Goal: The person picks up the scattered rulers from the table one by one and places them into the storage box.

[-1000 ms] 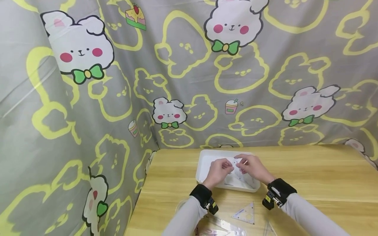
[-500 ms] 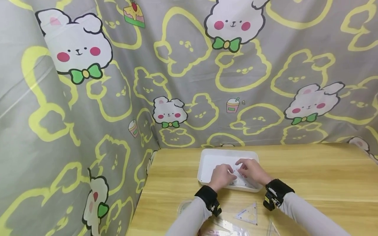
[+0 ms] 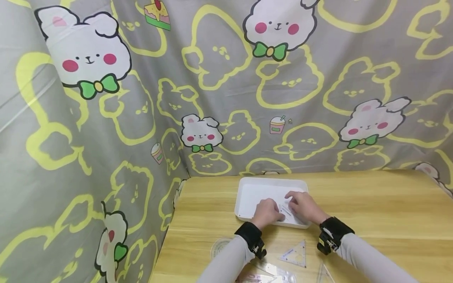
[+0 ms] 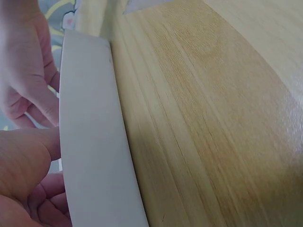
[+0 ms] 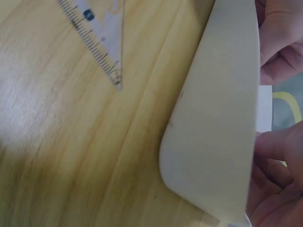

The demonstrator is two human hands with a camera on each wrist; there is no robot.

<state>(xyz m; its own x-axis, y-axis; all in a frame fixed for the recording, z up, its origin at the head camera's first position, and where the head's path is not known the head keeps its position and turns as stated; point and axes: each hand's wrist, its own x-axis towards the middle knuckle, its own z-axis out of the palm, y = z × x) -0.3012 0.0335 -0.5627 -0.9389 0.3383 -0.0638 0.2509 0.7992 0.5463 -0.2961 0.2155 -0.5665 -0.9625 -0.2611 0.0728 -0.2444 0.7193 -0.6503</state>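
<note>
Tray (image 3: 260, 191), lower centre of the head view, holds a clear piece (image 3: 286, 211); left hand (image 3: 266, 212) bends its fingers beside it, grip unclear; right hand (image 3: 305, 205) curves loosely, thumb and forefinger apart, empty between.

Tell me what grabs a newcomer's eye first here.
Probably the curtain, its big white rabbits filling the upper head view. Next, the white tray on the wooden table, with the person's left grip and right grip reaching in. Nearer the camera, a clear triangle ruler lies on the table.
</note>
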